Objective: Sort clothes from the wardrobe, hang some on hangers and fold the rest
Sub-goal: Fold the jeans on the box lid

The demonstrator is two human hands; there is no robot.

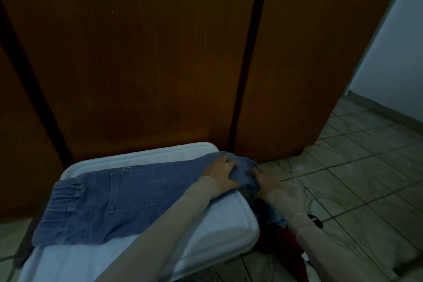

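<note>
From the head camera I see a pair of blue jeans (119, 199) spread flat across a white plastic lid (219, 238) that fills the lower left of the frame, waistband toward 8 o'clock and the leg end running off toward 2 o'clock, at the lid's far right corner. My left hand (223, 173) lies on top of that leg end, its fingers (231, 163) curled into the bunched denim and gripping it. My right hand (263, 181) sits just beside it at 3 o'clock, fingers tucked into the same fold of cloth and holding it from the outer side; both sleeves are pale beige. Beyond the lid, at 12 o'clock, stand the dark brown wardrobe doors (142, 57), closed. A red garment (281, 242) lies on the tiled floor (357, 167) at 5 o'clock, partly under my right forearm, touching the lid's near right edge.
</note>
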